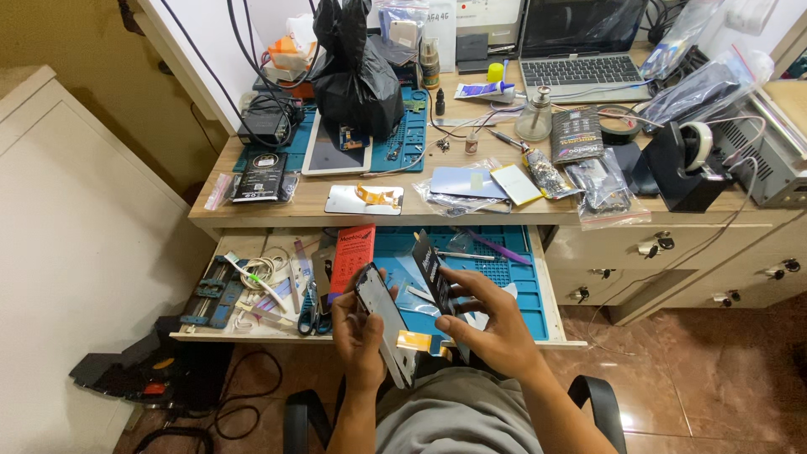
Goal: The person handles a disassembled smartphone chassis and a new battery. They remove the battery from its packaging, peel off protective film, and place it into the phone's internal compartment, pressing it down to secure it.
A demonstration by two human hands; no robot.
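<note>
Blue mat (504, 277) lies beneath hands (420, 332) gripping a phone frame (385, 324).

Light wood counter (277, 212) runs across the room's far side, w/ a wide pull-out drawer (252, 245) open under it & a cabinet (672, 269) of keyed drawers on the right. Floor (714, 370) is glossy reddish-brown tile, soft reflections of indoor light on it. Left: big pale cream cabinet (76, 252), ochre-yellow wall (76, 42) behind. White wall panel (202, 50) slants up behind the counter, black cables (231, 34) hanging along it. More black cables (244, 395) coiled on floor, bottom left. Black chair armrests (601, 399) at lower edge
</note>
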